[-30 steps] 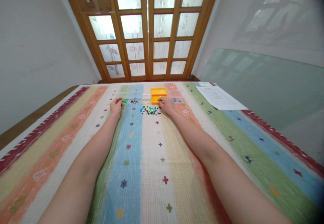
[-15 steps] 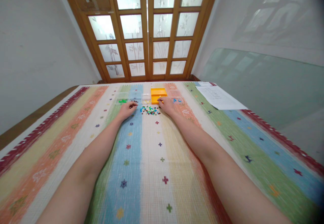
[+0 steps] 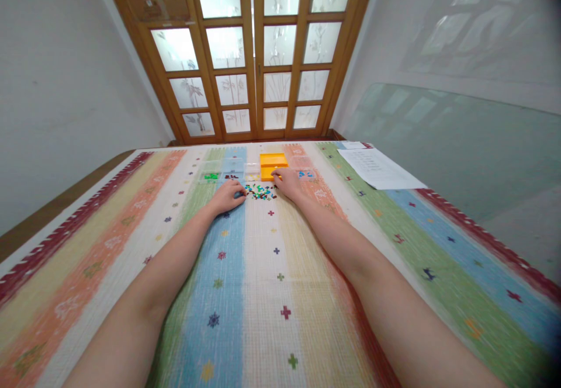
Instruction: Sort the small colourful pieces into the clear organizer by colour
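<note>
A pile of small mixed-colour pieces point(image 3: 262, 191), in green, blue, dark and other colours, lies on the striped cloth between my hands. My left hand point(image 3: 228, 196) is at the pile's left edge, its fingers bent and apart from the thumb; nothing shows in them. On the other side, my right hand point(image 3: 287, 183) is in front of the orange box point(image 3: 274, 159), fingers loosely bent and partly covering its lower part. Clear boxes stand in the same row: one with green pieces point(image 3: 211, 176), one with dark red pieces point(image 3: 231, 176), one with yellowish pieces point(image 3: 252, 176) and one with blue pieces point(image 3: 305, 174).
The striped tablecloth point(image 3: 263, 294) covers the table. A printed paper sheet point(image 3: 377, 167) lies toward the right edge. Behind the table stand wooden doors with glass panes point(image 3: 236, 88). A pale glass panel point(image 3: 460, 142) leans along the right wall.
My left hand has shifted right, from in front of the dark-red-piece box to the pile's edge, uncovering those pieces. The right hand has stayed almost still.
</note>
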Tool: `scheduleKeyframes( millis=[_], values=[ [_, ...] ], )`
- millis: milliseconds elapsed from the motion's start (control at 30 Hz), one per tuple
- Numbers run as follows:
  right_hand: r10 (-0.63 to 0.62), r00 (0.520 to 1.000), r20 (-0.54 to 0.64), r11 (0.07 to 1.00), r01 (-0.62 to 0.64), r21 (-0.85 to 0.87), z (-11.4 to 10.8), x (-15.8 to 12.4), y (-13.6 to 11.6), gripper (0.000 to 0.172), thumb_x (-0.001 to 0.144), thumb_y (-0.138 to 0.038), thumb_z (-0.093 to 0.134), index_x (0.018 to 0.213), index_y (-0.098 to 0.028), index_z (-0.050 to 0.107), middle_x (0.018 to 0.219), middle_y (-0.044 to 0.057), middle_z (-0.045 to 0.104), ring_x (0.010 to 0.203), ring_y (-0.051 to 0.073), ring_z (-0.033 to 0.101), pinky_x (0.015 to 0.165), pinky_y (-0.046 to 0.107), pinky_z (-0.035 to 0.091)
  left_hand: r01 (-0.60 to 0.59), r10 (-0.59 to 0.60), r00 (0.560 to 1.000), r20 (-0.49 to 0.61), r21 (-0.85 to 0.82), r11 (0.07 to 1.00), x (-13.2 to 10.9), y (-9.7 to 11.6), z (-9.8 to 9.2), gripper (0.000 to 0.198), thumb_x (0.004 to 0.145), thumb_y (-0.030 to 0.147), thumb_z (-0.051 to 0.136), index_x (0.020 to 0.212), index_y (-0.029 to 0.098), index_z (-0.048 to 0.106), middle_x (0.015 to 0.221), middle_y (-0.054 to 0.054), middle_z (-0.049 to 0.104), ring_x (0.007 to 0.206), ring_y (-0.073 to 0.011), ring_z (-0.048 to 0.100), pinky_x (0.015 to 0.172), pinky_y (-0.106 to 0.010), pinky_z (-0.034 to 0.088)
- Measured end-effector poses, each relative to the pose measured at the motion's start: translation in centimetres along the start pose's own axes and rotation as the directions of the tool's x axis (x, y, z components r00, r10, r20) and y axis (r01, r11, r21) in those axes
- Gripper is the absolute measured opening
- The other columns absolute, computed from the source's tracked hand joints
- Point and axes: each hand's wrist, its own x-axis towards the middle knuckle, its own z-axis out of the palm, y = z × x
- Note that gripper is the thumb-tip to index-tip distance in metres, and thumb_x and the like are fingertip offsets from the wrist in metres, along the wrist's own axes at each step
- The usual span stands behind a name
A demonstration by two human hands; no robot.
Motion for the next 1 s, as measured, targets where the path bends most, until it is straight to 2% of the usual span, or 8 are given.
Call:
scheduleKeyframes(
  millis=[100,200,267,433,533,667,767,1000],
  values=[
    [-0.035,0.999,-0.011,0.999,0.035,-0.013,-0.6,-0.2,-0.4,0.028,0.097,-0.016,0.057,0.11,-0.019,0.081,0.114,0.01,0.078,0.108,0.027,0.066,0.099,0.038,0.047,0.006,-0.006,1.0,-0.008,-0.046,0.999,0.0,-0.1,-0.2,0.01,0.088,0.031,0.07,0.089,0.024,0.078,0.101,-0.009,0.069,0.105,-0.0292,0.062,0.104,-0.045,0.046],
    [-0.162,0.987,0.013,0.986,0.162,-0.043,-1.2,-0.5,-1.5,0.024,0.098,-0.018,0.058,0.107,-0.019,0.08,0.111,0.012,0.077,0.108,0.028,0.064,0.1,0.04,0.043,0.03,-0.032,0.999,-0.02,-0.083,0.996,0.1,-0.3,-0.1,0.01,0.087,0.033,0.072,0.086,0.025,0.077,0.098,-0.008,0.07,0.103,-0.0293,0.062,0.103,-0.045,0.047],
    [-0.28,0.958,0.058,0.958,0.282,-0.039,-1.4,-0.8,-2.6,0.022,0.1,-0.023,0.059,0.105,-0.019,0.08,0.107,0.012,0.076,0.106,0.027,0.062,0.099,0.039,0.042,0.08,-0.088,0.994,-0.059,-0.124,0.989,0.1,-0.5,0.1,0.01,0.086,0.034,0.074,0.085,0.025,0.076,0.094,-0.008,0.07,0.097,-0.0281,0.063,0.097,-0.043,0.049],
    [-0.516,0.838,0.178,0.854,0.519,0.035,-0.6,-1.5,-5.4,0.019,0.102,-0.031,0.062,0.104,-0.021,0.079,0.104,0.009,0.075,0.102,0.026,0.06,0.093,0.037,0.038,0.216,-0.266,0.95,-0.162,-0.27,0.938,0.0,-1.2,0.5,0.011,0.086,0.034,0.073,0.089,0.023,0.073,0.081,-0.003,0.068,0.072,-0.0211,0.058,0.076,-0.035,0.048],
    [-0.577,0.79,0.207,0.813,0.581,0.05,-0.4,-1.8,-6.3,0.019,0.102,-0.031,0.064,0.109,-0.022,0.079,0.105,0.009,0.074,0.104,0.026,0.058,0.093,0.037,0.037,0.231,-0.315,0.918,-0.24,-0.323,0.918,0.0,-2.0,0.6,0.011,0.086,0.031,0.071,0.092,0.022,0.071,0.081,-0.001,0.068,0.07,-0.0185,0.056,0.074,-0.032,0.046],
    [-0.597,0.769,0.23,0.796,0.603,0.05,-0.4,-2.0,-6.6,0.02,0.103,-0.03,0.062,0.111,-0.023,0.078,0.106,0.009,0.073,0.106,0.025,0.057,0.092,0.036,0.037,0.223,-0.356,0.881,-0.311,-0.391,0.893,0.1,-3.2,0.9,0.012,0.087,0.031,0.068,0.092,0.021,0.07,0.082,-0.002,0.067,0.07,-0.0175,0.056,0.072,-0.031,0.049],
    [-0.603,0.758,0.249,0.787,0.616,0.028,-0.1,-2.0,-6.7,0.019,0.104,-0.029,0.06,0.107,-0.023,0.079,0.104,0.009,0.073,0.105,0.025,0.056,0.091,0.036,0.037,0.23,-0.436,0.842,-0.319,-0.52,0.823,0.3,-3.7,1.2,0.016,0.086,0.034,0.069,0.092,0.02,0.07,0.083,-0.003,0.067,0.071,-0.0178,0.059,0.069,-0.032,0.053],
    [-0.623,0.745,0.238,0.769,0.639,0.012,0.8,-2.0,-6.9,0.018,0.104,-0.027,0.061,0.102,-0.022,0.078,0.102,0.01,0.071,0.104,0.026,0.055,0.092,0.036,0.037,0.263,-0.663,0.685,-0.302,-0.746,0.612,0.5,-3.5,0.8,0.028,0.083,0.033,0.074,0.105,0.016,0.074,0.099,-0.008,0.076,0.07,-0.0152,0.062,0.066,-0.029,0.056]
  ],
)
